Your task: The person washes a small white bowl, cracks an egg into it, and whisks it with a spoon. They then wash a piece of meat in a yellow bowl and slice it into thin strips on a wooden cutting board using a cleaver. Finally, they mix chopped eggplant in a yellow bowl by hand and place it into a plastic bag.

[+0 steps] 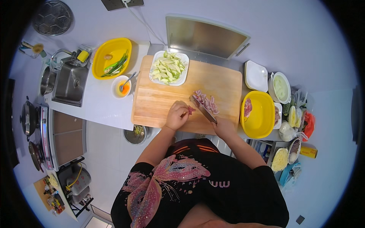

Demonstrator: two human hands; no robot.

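A wide kitchen knife [204,109] is gripped by its handle in my right hand [224,127], its blade slanting up and left over a wooden cutting board [162,102]. Sliced raw meat [207,102] lies in a loose strip along the far side of the blade. To the left of the knife, my left hand [177,114] pinches a small piece of red meat [191,109] at its fingertips. On the board's far left part stands a white square dish [185,78] heaped with pale green vegetable slices [167,68].
Left of the board are a bowl with egg and a spoon [121,87], a yellow basin [98,67] holding scallions, and a steel sink [71,81]. Another yellow basin [258,125] with meat, white plates [256,75] and a white bowl [280,87] stand right. Below is a scrap bin [134,137].
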